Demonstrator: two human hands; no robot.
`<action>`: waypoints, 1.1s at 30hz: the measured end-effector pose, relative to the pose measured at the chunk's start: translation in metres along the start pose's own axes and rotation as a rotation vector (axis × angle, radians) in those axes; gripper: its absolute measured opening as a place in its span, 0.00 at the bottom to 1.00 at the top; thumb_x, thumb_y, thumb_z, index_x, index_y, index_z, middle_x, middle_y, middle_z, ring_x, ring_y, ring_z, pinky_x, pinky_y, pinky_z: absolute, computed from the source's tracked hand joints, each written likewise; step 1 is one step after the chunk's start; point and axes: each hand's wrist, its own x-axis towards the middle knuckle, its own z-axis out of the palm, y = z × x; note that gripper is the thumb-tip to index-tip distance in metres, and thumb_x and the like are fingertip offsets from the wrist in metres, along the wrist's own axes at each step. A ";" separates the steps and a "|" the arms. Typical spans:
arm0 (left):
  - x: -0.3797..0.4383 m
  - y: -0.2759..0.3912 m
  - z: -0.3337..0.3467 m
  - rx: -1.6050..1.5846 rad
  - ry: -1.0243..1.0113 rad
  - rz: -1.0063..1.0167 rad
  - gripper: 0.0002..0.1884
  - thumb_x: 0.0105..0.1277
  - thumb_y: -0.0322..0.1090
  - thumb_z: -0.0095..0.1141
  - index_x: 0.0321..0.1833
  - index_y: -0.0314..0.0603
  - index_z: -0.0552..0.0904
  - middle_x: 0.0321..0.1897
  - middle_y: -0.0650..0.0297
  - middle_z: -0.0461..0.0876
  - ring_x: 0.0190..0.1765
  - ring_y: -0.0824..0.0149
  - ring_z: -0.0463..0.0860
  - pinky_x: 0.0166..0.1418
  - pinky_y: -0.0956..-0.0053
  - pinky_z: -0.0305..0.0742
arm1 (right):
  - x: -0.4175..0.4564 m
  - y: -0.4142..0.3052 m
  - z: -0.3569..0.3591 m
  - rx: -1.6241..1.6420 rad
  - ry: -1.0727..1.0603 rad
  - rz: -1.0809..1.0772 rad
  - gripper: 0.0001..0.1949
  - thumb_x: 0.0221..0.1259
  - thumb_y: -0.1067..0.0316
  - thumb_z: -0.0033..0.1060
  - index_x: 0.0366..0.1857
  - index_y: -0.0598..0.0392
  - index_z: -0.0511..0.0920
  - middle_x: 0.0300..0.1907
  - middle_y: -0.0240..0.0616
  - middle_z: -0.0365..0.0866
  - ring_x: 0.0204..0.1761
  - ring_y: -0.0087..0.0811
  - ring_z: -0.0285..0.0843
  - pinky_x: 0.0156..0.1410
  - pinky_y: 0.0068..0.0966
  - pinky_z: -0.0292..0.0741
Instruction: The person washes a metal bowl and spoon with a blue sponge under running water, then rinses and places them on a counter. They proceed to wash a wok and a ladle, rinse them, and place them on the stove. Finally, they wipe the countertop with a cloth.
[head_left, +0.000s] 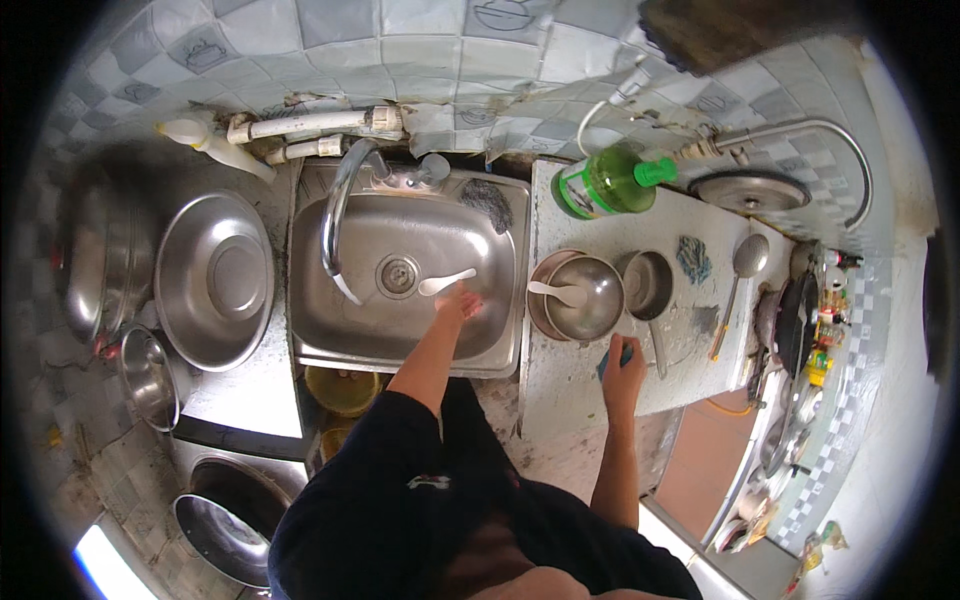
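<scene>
My left hand (459, 301) is over the steel sink basin (390, 330), at the near side of a white soup spoon (448, 282). It overlaps the spoon's middle, but whether the fingers grip it cannot be made out. Water runs from the curved chrome faucet (330, 240) left of the spoon. My right hand (624, 367) is closed on a blue-green scrubbing pad (604, 364), mostly hidden by the fingers, above the right counter. Just beyond it, a steel bowl (600, 300) is nested in another bowl (538, 319), with a second white spoon (559, 292) across them.
On the right counter are a small saucepan (646, 281), a green pump bottle (607, 182), a blue mesh scrubber (694, 259) and a skimmer (748, 259). Dark steel wool (487, 202) lies on the sink's back corner. A large steel basin (214, 281) stands left of the sink.
</scene>
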 end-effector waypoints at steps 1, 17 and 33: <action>0.001 0.000 0.008 -0.080 0.054 0.016 0.15 0.73 0.41 0.60 0.46 0.31 0.80 0.38 0.50 0.86 0.38 0.54 0.89 0.32 0.55 0.85 | -0.008 -0.011 -0.001 0.036 -0.027 -0.010 0.17 0.76 0.56 0.54 0.42 0.63 0.79 0.36 0.53 0.84 0.39 0.44 0.82 0.47 0.36 0.76; -0.131 0.068 -0.085 0.138 -0.262 0.300 0.16 0.81 0.49 0.42 0.42 0.46 0.75 0.17 0.70 0.64 0.15 0.73 0.60 0.19 0.72 0.58 | -0.035 -0.091 0.278 0.460 -0.575 -0.133 0.34 0.76 0.38 0.44 0.66 0.63 0.71 0.48 0.40 0.81 0.49 0.31 0.79 0.58 0.34 0.75; -0.230 0.131 -0.123 0.034 -0.246 0.316 0.26 0.81 0.60 0.37 0.29 0.49 0.67 0.15 0.73 0.57 0.15 0.73 0.55 0.19 0.72 0.49 | -0.048 -0.227 0.336 0.707 -0.997 0.263 0.12 0.74 0.59 0.60 0.36 0.58 0.81 0.28 0.35 0.84 0.25 0.30 0.81 0.27 0.29 0.77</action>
